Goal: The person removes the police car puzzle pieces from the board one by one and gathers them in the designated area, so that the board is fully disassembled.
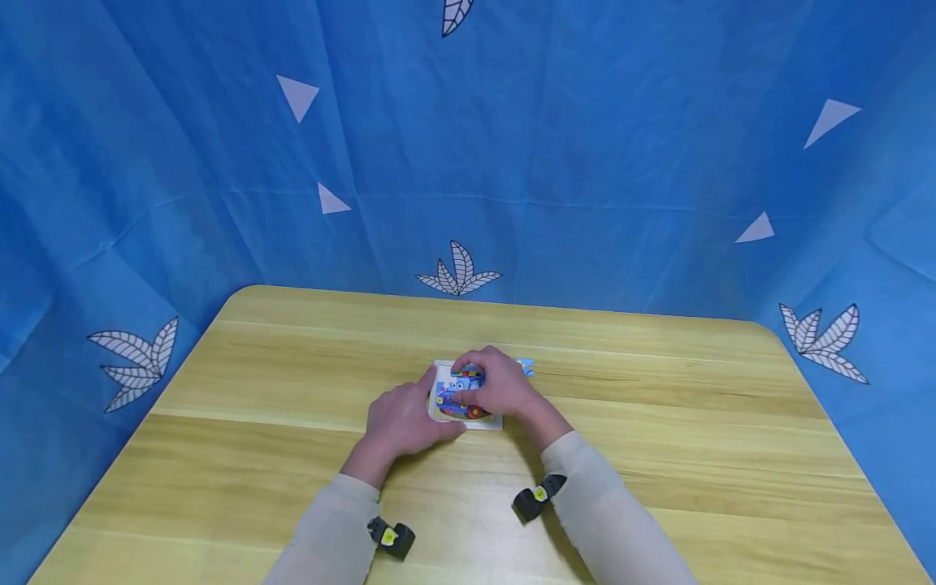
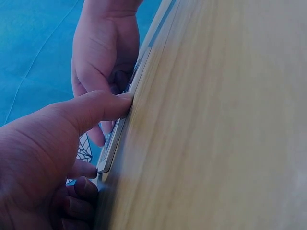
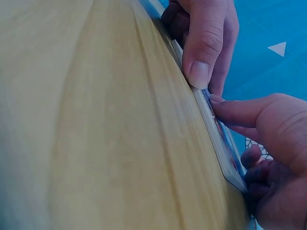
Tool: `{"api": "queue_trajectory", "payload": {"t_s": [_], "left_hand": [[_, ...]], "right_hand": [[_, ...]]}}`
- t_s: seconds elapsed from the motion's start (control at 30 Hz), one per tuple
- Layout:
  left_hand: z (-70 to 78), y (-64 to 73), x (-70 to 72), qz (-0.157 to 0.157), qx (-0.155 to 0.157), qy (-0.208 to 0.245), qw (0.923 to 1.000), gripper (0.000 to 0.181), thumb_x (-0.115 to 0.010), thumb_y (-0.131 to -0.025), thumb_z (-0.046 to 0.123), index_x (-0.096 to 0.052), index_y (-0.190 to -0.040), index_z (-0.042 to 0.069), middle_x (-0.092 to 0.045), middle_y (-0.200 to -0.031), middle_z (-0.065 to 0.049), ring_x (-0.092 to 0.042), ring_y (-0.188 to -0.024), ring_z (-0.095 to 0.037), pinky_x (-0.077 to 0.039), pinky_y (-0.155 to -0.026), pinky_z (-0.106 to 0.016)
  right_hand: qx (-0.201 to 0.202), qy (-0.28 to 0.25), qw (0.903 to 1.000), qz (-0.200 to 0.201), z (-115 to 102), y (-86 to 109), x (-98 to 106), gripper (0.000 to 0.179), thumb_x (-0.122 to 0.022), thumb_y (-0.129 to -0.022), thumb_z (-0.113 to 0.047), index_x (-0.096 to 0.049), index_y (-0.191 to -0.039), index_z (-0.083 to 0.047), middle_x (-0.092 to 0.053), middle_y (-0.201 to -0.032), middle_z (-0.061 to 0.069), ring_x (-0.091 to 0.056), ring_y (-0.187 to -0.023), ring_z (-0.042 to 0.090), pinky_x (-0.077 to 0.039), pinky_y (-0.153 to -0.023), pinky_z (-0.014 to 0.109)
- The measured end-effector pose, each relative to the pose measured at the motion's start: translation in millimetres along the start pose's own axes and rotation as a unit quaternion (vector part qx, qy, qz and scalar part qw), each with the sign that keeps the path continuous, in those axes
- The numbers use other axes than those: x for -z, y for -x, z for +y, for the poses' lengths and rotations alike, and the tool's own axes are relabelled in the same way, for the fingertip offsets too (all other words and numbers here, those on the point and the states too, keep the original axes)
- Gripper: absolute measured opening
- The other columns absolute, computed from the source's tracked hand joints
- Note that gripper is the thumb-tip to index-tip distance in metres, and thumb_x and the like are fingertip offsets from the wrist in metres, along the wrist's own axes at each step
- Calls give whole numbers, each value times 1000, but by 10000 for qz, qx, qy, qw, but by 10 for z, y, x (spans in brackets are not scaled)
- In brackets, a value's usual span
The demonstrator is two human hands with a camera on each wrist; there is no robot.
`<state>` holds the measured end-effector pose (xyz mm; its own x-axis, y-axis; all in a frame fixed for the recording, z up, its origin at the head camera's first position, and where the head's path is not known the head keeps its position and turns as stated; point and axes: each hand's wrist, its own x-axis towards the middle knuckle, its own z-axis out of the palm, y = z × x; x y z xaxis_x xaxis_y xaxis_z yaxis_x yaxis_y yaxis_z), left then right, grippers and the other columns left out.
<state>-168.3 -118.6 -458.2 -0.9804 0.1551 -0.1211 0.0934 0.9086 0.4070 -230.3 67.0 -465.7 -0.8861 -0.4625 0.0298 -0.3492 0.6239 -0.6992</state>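
Note:
A small white-bordered puzzle board (image 1: 483, 424) with a colourful cartoon vehicle picture lies on the table. My left hand (image 1: 400, 418) holds it at the left, thumb along its near edge and index finger by the far left corner. In the left wrist view, the other fingers of the left hand (image 2: 43, 158) curl beside the board's edge. From the right, my right hand (image 1: 500, 382) reaches over the picture. Its thumb and forefinger pinch at a blue puzzle piece (image 1: 458, 386) with cartoon eyes, low on the board. The right palm hides much of the picture's right side.
Another blue piece (image 1: 525, 366) lies just beyond the right hand, partly covered by it. The wooden table (image 1: 658, 455) extends around the board. A blue patterned cloth (image 1: 585, 146) hangs behind the table's far edge. Black wrist cameras (image 1: 532, 500) sit at both sleeves.

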Motion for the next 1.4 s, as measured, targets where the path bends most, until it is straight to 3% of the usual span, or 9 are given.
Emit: {"api": "queue_trajectory", "payload": {"t_s": [0.3,0.57,1.0,1.4], "left_hand": [[-3,9,-4,11,20,-3,10000,108,-76,-73,65,-36,-156,9,-67,-104,-9,-59,-82,-22,-46,-66,-38],[-2,-4,-15,0,20,-24,10000,108,-77,-73,65,-36,-156,9,-63,-92,-5,-54,-74,-19,-43,-61,-36],[-5,-6,-4,19,-4,40,10000,109,-77,-73,65,-36,-156,9,-64,-94,-5,-54,-74,-19,-43,-63,-36],[-26,1,-30,38,-9,108,9999,108,-77,-72,64,-37,-155,8,-65,-99,-6,-55,-76,-20,-44,-64,-37]], "right_hand": [[-177,1,9998,-94,-13,-14,-21,31,-87,-79,-22,-72,-107,-18,-59,-102,0,-53,-91,19,-46,-82,38],[-193,-33,9998,-33,-33,-5,-10,30,-87,-79,-19,-72,-106,-17,-60,-103,1,-53,-93,20,-45,-85,40],[-223,-288,9988,341,20,-5,-58,32,-89,-77,-16,-70,-102,-22,-58,-102,1,-55,-93,22,-45,-86,41],[-106,-400,9987,301,39,17,-73,30,-89,-77,-17,-75,-103,-22,-59,-100,-2,-54,-93,20,-45,-87,42]]}}
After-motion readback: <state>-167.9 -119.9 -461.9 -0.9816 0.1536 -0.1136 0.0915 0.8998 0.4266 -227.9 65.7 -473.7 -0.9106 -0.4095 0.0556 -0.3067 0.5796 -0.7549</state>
